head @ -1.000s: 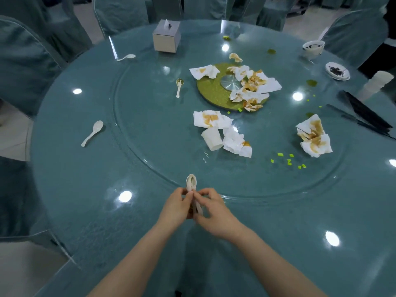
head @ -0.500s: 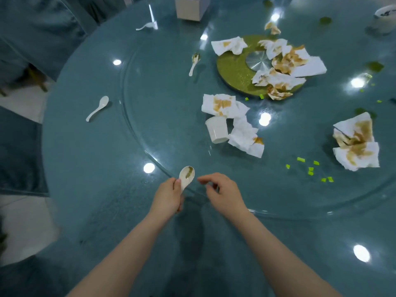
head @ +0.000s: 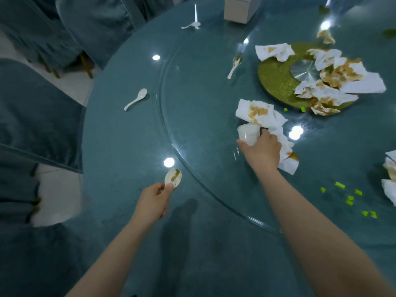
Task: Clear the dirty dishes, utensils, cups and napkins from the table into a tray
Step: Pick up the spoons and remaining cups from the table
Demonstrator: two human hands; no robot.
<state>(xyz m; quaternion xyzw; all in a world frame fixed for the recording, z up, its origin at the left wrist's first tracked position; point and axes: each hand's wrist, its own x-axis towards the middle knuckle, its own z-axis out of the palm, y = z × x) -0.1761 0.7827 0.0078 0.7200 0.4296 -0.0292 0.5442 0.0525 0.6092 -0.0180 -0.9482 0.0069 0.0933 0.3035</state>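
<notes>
Collecting is the step: my left hand (head: 153, 199) pinches a stained spoon (head: 173, 178), my right hand (head: 262, 150) grips the tipped cup (head: 248, 133). Next I lift it off the desk (head: 128, 146) without spilling.

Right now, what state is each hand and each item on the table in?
Left hand: holds a stained spoon, bowl up.
Right hand: fingers round a tipped cup.
Clean spoon: lying loose on the table.
Small spoon: lying loose, bowl soiled.
Napkins: crumpled, brown-stained.
Tissue box: upright, top cut off.
</notes>
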